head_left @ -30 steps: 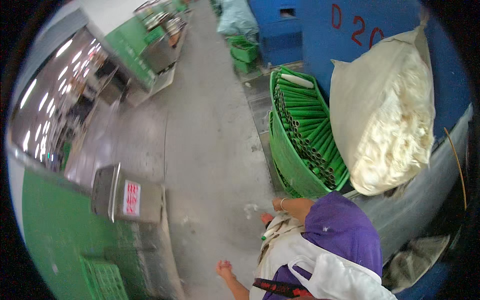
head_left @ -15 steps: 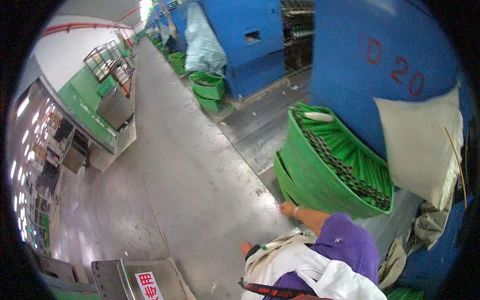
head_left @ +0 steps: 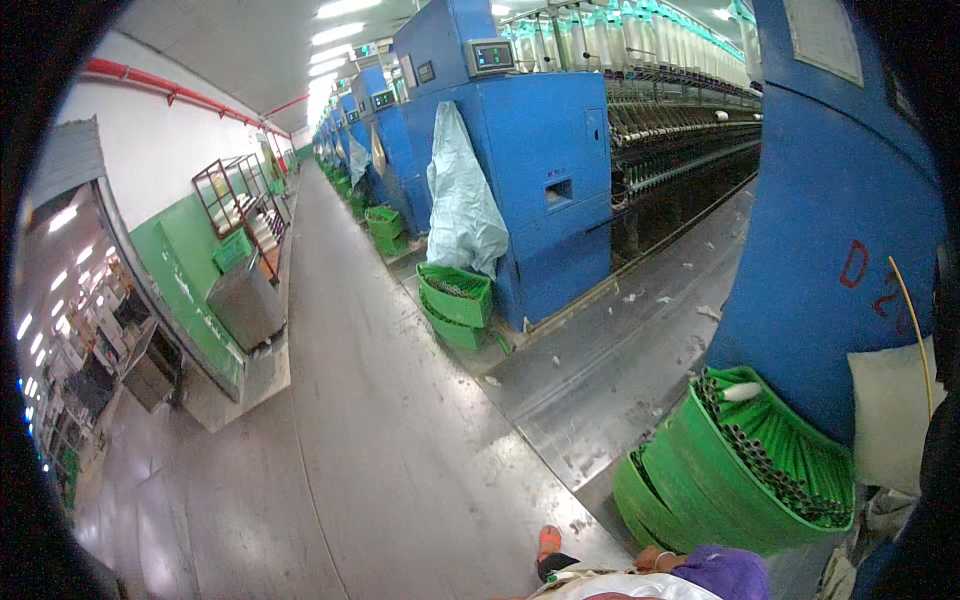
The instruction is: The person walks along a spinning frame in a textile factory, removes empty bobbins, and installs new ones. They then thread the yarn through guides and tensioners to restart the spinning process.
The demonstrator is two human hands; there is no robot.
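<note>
A blue machine [head_left: 815, 230] stands on the right. At its foot, lower right, sits a green basket [head_left: 715, 495] packed with green tubes [head_left: 790, 440] (a white piece [head_left: 742, 391] lies on top). Just beside the basket is the right hand [head_left: 649, 559]; I cannot tell whether its grip is closed or loose. The left hand is out of view.

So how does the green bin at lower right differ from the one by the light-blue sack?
The near bin shows green tubes topped by a white piece; the far bin shows darker contents, unclear.
The near bin looks larger, being closer; the far bin looks smaller.
Both are green and appear stacked.
</note>
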